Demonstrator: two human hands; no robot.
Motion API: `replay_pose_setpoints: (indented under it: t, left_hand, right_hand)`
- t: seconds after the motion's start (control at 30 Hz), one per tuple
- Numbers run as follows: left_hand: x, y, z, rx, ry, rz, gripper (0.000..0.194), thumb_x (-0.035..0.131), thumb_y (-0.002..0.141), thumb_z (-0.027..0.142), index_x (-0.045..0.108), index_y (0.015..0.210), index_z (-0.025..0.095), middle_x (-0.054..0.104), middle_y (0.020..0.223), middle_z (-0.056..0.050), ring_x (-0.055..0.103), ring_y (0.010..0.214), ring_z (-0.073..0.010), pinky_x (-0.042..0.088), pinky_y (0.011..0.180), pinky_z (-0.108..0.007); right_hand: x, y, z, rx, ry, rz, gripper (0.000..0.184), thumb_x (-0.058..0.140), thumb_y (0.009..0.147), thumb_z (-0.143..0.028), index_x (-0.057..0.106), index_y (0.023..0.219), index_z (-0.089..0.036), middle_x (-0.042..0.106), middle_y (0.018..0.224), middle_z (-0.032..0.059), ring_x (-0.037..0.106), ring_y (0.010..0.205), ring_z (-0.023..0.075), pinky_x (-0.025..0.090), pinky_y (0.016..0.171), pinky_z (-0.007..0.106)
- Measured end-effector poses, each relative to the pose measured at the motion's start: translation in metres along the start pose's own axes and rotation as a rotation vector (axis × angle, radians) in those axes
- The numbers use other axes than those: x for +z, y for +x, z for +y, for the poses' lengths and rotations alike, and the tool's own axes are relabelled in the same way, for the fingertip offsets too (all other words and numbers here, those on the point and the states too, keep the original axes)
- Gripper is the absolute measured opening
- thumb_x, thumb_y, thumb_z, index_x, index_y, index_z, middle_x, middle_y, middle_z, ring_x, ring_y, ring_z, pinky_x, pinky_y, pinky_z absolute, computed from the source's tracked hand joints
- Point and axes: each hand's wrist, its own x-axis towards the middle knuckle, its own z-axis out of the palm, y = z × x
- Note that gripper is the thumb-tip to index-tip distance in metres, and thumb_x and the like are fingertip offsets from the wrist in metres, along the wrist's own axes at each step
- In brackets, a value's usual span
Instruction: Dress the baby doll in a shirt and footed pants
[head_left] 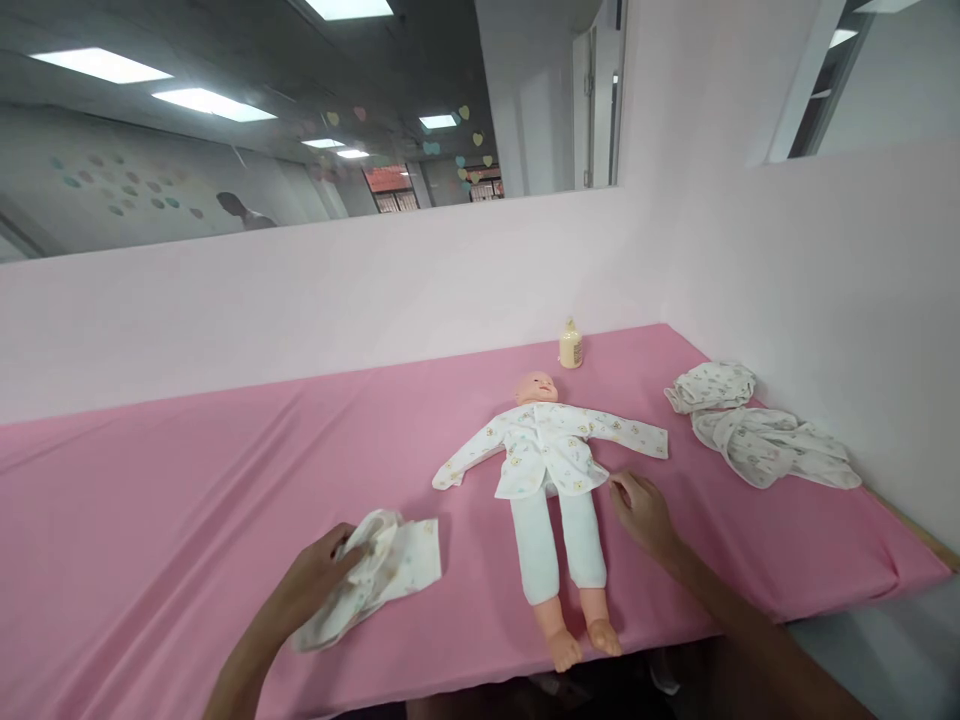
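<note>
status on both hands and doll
Left hand gripping patterned cloth. Right hand pinching hem of jacket. Doll on its back, wearing it. Bottle beyond its head, clear of both hands.

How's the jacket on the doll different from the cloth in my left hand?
The jacket is on the doll, sleeves spread; the cloth is loose and bunched. Your right hand has its fingertips at the jacket's lower corner, while your left hand grasps the cloth. Both are white with small prints.

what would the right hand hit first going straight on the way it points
The right hand would likely meet the patterned jacket on the doll first; they may already touch.
</note>
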Motion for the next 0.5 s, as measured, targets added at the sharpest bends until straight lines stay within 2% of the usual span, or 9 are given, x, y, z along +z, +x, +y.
replay_pose_setpoints:
  t: [0.13,0.23,0.3,0.4,0.47,0.5]
  left_hand:
    - [0.000,-0.005,0.043,-0.027,-0.512,0.121,0.049,0.070,0.063,0.054,0.059,0.094,0.017,0.067,0.078,-0.004,0.064,0.076,-0.0239,0.049,0.062,-0.029]
    - [0.014,-0.009,0.082,0.024,-0.822,0.077,0.059,0.076,0.058,0.053,0.061,0.100,0.014,0.069,0.078,-0.007,0.065,0.075,-0.0260,0.050,0.059,-0.030]
    - [0.030,-0.014,0.108,0.096,-0.967,-0.020,0.059,0.078,0.059,0.049,0.062,0.103,0.014,0.070,0.083,-0.009,0.066,0.082,-0.0281,0.053,0.065,-0.033]
    - [0.055,-0.024,0.140,0.207,-1.083,-0.236,0.044,0.075,0.066,0.042,0.064,0.102,0.018,0.070,0.091,-0.009,0.065,0.092,-0.0293,0.054,0.074,-0.037]
    - [0.068,-0.030,0.154,0.270,-1.119,-0.401,0.033,0.071,0.072,0.040,0.065,0.099,0.020,0.070,0.093,-0.009,0.064,0.096,-0.0296,0.053,0.077,-0.038]
    - [0.073,-0.032,0.158,0.291,-1.133,-0.457,0.029,0.069,0.074,0.039,0.066,0.097,0.021,0.069,0.094,-0.009,0.063,0.096,-0.0293,0.053,0.078,-0.039]
  right_hand:
    - [-0.007,-0.001,-0.034,-0.013,0.161,-0.017,0.023,0.039,0.093,-0.030,0.059,0.084,-0.021,0.063,0.079,0.0052,0.059,0.076,0.0215,0.045,0.072,0.036]
    - [-0.014,-0.001,-0.069,-0.041,0.320,-0.112,0.018,0.045,0.091,-0.032,0.059,0.094,-0.021,0.063,0.088,0.0057,0.059,0.085,0.0216,0.047,0.078,0.038]
    - [-0.018,-0.002,-0.092,-0.052,0.410,-0.229,0.025,0.052,0.088,-0.036,0.058,0.109,-0.023,0.063,0.105,0.0072,0.058,0.100,0.0231,0.046,0.088,0.040]
    - [-0.024,-0.007,-0.120,-0.036,0.563,-0.427,0.069,0.065,0.080,-0.040,0.036,0.141,-0.029,0.044,0.141,0.0075,0.043,0.128,0.0258,0.038,0.105,0.044]
    - [-0.026,-0.009,-0.131,-0.008,0.635,-0.482,0.082,0.069,0.077,-0.037,0.027,0.147,-0.031,0.039,0.147,0.0067,0.038,0.133,0.0269,0.035,0.108,0.045]
    - [-0.026,-0.009,-0.134,0.011,0.657,-0.470,0.078,0.067,0.077,-0.034,0.030,0.146,-0.031,0.043,0.143,0.0068,0.041,0.130,0.0268,0.036,0.107,0.045]
